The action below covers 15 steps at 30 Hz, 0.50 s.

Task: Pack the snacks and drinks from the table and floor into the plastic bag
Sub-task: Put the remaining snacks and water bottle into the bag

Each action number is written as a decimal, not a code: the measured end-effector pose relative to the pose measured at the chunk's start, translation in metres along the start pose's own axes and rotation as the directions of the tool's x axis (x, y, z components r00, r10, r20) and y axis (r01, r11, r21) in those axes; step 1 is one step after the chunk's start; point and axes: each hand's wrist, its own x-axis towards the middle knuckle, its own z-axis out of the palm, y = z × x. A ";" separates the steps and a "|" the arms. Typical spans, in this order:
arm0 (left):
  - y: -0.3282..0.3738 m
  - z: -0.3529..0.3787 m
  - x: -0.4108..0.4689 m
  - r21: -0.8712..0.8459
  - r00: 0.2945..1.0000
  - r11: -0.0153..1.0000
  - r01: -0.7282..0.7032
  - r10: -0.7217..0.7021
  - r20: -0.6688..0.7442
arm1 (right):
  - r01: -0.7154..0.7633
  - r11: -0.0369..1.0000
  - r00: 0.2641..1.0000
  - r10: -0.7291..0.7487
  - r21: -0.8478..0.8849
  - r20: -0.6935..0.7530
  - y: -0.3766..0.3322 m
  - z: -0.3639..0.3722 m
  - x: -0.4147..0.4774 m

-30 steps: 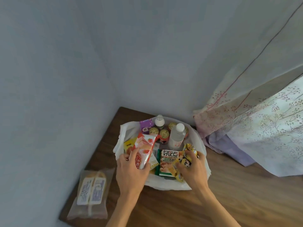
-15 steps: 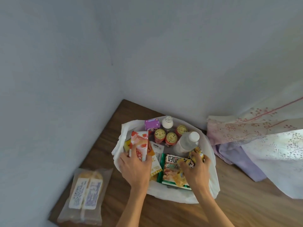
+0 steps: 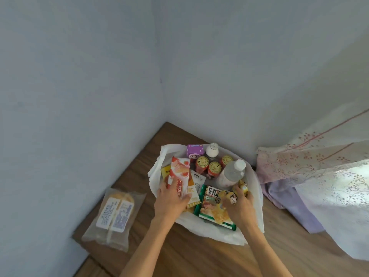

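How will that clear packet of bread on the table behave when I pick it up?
The clear bread packet looks soft and loosely wrapped, so it will probably sag and crush easily. It lies flat, unlikely to roll. The film may be slippery.

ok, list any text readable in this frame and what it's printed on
"好吃" in large characters: green snack box under the right hand; the rest is covered.
"化饼干": red strip on the strawberry wafer pack held by the left hand; partly covered.
Purple carton: print too blurred.
Clear bread bag labels: too small.
Can tops, bottle label, white sachet: unreadable.
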 end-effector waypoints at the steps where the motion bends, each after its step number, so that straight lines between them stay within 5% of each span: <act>1: 0.000 -0.007 -0.010 0.018 1.000 1.000 -0.017 0.017 0.017 | 0.020 0.999 1.000 -0.019 -0.034 0.015 -0.002 -0.006 -0.008; 7: -0.004 -0.038 -0.091 0.150 0.987 0.984 -0.095 0.113 -0.117 | 0.192 0.948 0.977 -0.162 -0.255 0.136 -0.011 -0.043 -0.079; 15: -0.039 -0.085 -0.216 0.319 0.936 0.945 -0.078 0.179 -0.302 | 0.479 0.791 0.867 -0.493 -0.380 0.068 -0.031 -0.061 -0.205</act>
